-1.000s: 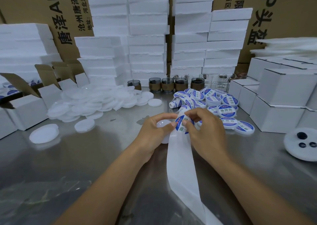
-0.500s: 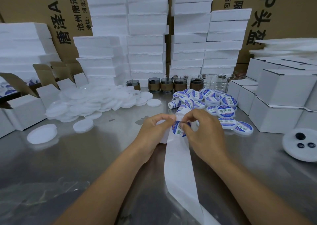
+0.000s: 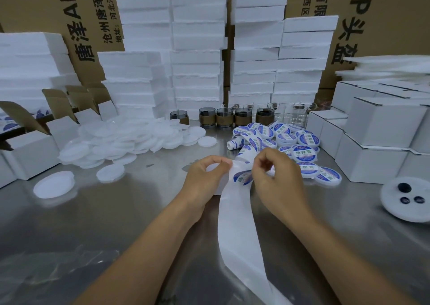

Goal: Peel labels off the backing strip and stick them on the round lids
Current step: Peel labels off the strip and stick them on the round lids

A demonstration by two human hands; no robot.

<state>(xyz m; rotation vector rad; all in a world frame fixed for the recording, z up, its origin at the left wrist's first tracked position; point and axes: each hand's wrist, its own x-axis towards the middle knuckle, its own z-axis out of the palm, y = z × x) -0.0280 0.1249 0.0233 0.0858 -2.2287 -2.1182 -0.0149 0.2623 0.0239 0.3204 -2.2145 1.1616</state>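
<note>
A white backing strip runs from the label roll down toward me over the steel table. My left hand grips a white round lid and pinches the strip's left edge. My right hand pinches the strip just above a blue-and-white round label that still sits on it. Blank white lids are heaped at the left. Labelled lids are piled to the right of my hands.
White cartons stand at the right, open cartons at the left. Foam blocks are stacked behind a row of glass jars. A white disc with dark buttons lies at the right edge. Single lids lie loose.
The strip has slid toward me through my hands, so the label sits lower. My right fingers shifted from the label's face to the strip above it.
</note>
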